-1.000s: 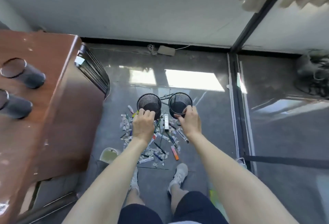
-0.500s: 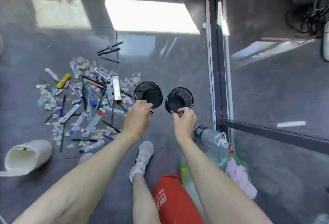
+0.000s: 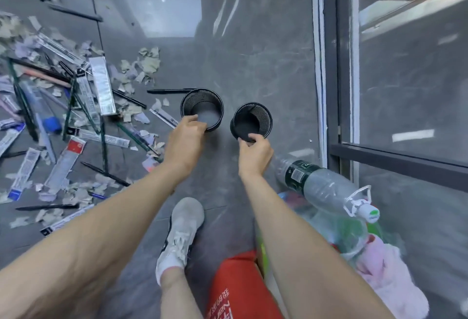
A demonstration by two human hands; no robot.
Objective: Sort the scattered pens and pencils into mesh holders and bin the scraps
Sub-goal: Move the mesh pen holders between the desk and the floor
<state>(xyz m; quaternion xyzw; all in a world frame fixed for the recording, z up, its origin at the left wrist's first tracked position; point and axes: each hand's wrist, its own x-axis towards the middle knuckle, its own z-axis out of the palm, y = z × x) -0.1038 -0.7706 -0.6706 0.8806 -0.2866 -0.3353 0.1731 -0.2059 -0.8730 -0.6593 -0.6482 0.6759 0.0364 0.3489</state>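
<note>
Black mesh holders, two in number, stand upright on the grey floor (image 3: 253,52) at centre frame, near each other but not touching. The left holder (image 3: 202,99) is empty, its base visible through the mouth. The right holder (image 3: 253,118) is likewise empty.

The left hand (image 3: 186,139) grips the near rim of the left holder, fingers curled over the edge. The right hand (image 3: 254,152) pinches the near rim of the right holder between thumb and fingertips.

Pens and pencils (image 3: 76,106) lie scattered across the left of the frame, mixed with flat packets. Paper scraps (image 3: 148,61) are strewn among them and towards upper centre. One black pen (image 3: 169,90) lies just beside the left holder, on its upper-left side.

Assessment: the task is at its opening stage. The holders appear placed within reach of the pile, but nothing has been sorted into either one and no scrap has been gathered. No bin can be identified in the frame. A plastic bottle (image 3: 321,184) and coloured bags occupy the lower right, purpose undetermined. All sorting and all clearing of scraps remain outstanding.
</note>
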